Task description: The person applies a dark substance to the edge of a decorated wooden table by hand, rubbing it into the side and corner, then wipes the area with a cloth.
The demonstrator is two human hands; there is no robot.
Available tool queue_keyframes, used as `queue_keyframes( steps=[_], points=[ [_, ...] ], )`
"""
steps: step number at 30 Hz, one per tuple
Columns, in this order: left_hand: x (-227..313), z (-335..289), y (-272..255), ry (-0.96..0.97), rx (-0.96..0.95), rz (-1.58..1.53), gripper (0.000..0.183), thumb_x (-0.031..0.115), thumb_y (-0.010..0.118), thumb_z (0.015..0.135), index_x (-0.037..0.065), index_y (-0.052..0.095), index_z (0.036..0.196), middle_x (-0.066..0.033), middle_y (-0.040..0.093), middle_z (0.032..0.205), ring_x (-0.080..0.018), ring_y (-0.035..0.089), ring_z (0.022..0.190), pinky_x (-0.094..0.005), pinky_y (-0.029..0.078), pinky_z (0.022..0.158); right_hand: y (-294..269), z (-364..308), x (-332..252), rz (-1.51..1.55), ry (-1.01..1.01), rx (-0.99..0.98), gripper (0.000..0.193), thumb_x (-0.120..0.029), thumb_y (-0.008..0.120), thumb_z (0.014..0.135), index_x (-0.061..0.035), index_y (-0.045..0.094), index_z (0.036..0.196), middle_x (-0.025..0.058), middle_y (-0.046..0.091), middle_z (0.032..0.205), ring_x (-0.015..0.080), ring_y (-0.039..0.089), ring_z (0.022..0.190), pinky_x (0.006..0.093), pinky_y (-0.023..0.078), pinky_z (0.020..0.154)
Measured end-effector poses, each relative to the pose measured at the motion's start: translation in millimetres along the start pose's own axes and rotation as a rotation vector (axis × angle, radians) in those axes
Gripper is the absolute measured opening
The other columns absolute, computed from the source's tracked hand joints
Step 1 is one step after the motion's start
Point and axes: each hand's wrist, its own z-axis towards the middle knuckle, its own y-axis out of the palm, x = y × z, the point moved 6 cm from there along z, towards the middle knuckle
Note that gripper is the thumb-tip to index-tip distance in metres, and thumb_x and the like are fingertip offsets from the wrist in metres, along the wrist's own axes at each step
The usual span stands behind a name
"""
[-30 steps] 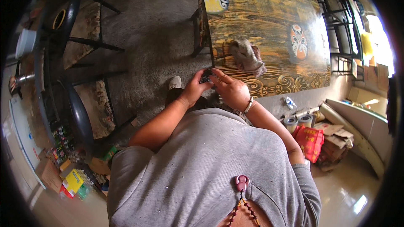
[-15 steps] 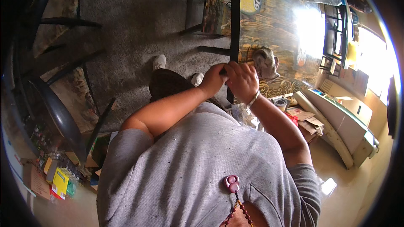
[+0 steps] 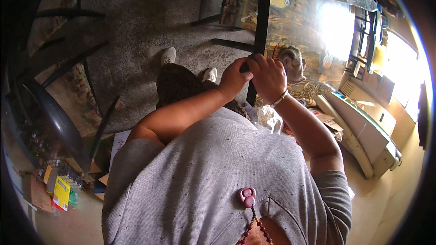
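Small dark object (image 3: 245, 67) sits between the two hands, mostly covered by fingers; exact kind cannot be told. Left hand (image 3: 233, 80) and right hand (image 3: 270, 80) meet, both closed on it, beside the table's (image 3: 310, 22) dark edge. Two-handed hold presumably steadies so little a piece. Crumpled cloth (image 3: 294, 65) lies just right of the right hand, leaving both free for gripping.

No txt legible. Yellow box (image 3: 61, 193), lower L of frame: dark print, too sm. to read. Cardboard box (image 3: 40, 194) just L of it: faint print, unreadable.
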Motion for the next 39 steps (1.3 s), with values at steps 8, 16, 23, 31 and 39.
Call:
queue_keyframes(
  steps=[8, 16, 23, 31, 39],
  points=[
    [62, 82, -8, 0.142, 0.1, 0.226, 0.027, 0.012, 0.062, 0.068, 0.005, 0.059, 0.094, -0.0111, 0.062, 0.087, -0.0232, 0.06, 0.082, -0.0319, 0.045, 0.072, -6, 74, 40, -0.026, 0.101, 0.157, 0.021, -0.019, 0.057, 0.069, -0.0176, 0.054, 0.09, 0.0016, 0.054, 0.085, 0.0202, 0.059, 0.064, 0.0344, 0.044, 0.057],
    [-15, 49, 4, 0.033, -0.125, -0.07, 0.028, 0.02, 0.06, 0.071, 0.006, 0.059, 0.096, -0.0128, 0.062, 0.089, -0.0245, 0.059, 0.083, -0.0324, 0.045, 0.073, 12, 31, 10, -0.162, 0.036, -0.166, 0.02, -0.018, 0.056, 0.07, -0.0153, 0.054, 0.09, -0.0002, 0.057, 0.088, 0.0167, 0.059, 0.063, 0.0305, 0.046, 0.051],
    [-43, -14, 13, -0.038, -0.397, 0.462, 0.029, 0.03, 0.052, 0.078, 0.003, 0.058, 0.086, -0.0186, 0.06, 0.088, -0.0307, 0.058, 0.086, -0.0345, 0.044, 0.073, 14, -49, -27, 0.097, 0.011, -0.141, 0.019, -0.014, 0.056, 0.068, -0.0138, 0.055, 0.087, -0.0008, 0.057, 0.089, 0.0139, 0.058, 0.064, 0.0276, 0.044, 0.05],
    [3, 45, 2, 0.197, -0.075, 0.493, 0.021, 0.021, 0.057, 0.075, 0.009, 0.056, 0.093, -0.0168, 0.06, 0.086, -0.0353, 0.057, 0.083, -0.0421, 0.046, 0.069, 19, 7, 7, 0.004, 0.184, -0.062, 0.019, -0.016, 0.055, 0.072, -0.0178, 0.056, 0.092, 0.0019, 0.054, 0.084, 0.0198, 0.057, 0.056, 0.0326, 0.044, 0.047],
    [-12, 32, 4, 0.139, -0.22, 0.41, 0.024, 0.026, 0.059, 0.075, 0.008, 0.058, 0.092, -0.0139, 0.062, 0.087, -0.03, 0.06, 0.083, -0.036, 0.046, 0.072, 19, -9, 1, -0.014, 0.144, -0.157, 0.019, -0.02, 0.058, 0.071, -0.0166, 0.057, 0.09, -0.0004, 0.053, 0.085, 0.019, 0.057, 0.065, 0.0322, 0.045, 0.051]
  ],
)
